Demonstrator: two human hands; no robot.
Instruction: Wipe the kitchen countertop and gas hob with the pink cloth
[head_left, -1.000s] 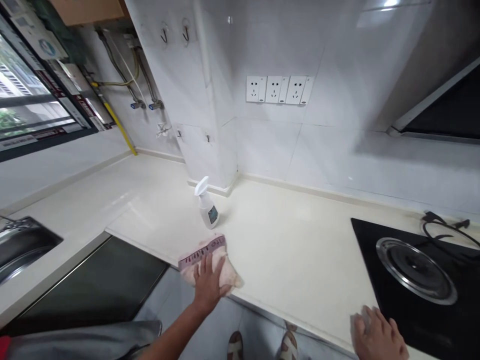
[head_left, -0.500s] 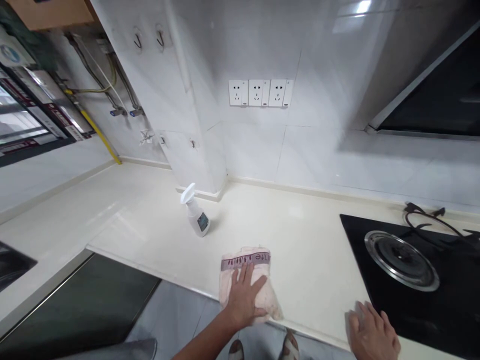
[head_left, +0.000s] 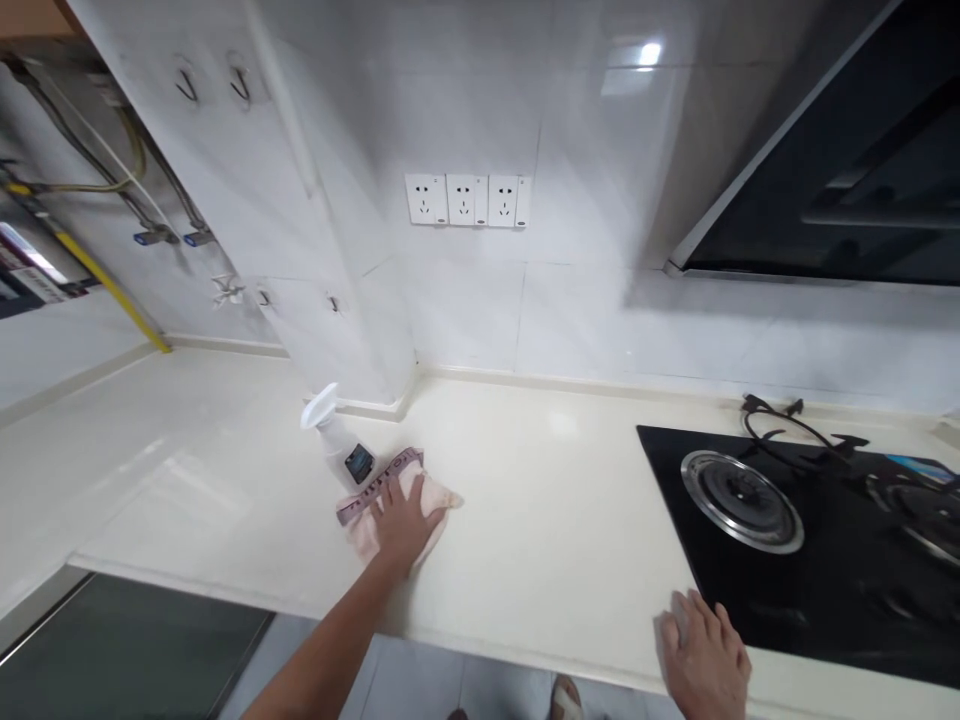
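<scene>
A pale pink fabric cloth point(head_left: 433, 493) with a purple lettered border is lying creased on the cream, smooth countertop point(head_left: 532, 520). It is slanting just beside the white plastic spray bottle point(head_left: 339, 442).

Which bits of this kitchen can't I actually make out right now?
All in the head view:
Middle of the pink cloth: hidden under the left hand.
Print on the spray bottle's label: too small and blurred to read.
Right-hand burner: cut off by the right edge.
Right hand's wrist: cut off by the bottom edge.
</scene>
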